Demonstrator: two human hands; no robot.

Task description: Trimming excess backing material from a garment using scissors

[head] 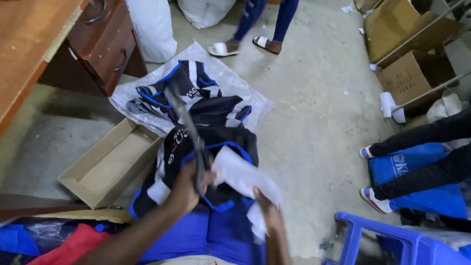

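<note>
Over the lap, left hand (189,189) gripped scissors (189,130), blades up; right hand (265,208) pinched paper (243,176). Best kept taut, blades clear of jersey (216,147).

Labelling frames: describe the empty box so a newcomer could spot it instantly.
Start at the brown wooden desk with drawers at upper left. On the concrete floor below it, left of the dark garments on clear plastic sheet, lies the shallow open cardboard tray. Unlike the closed cartons at right, it is lidless and empty.
</note>
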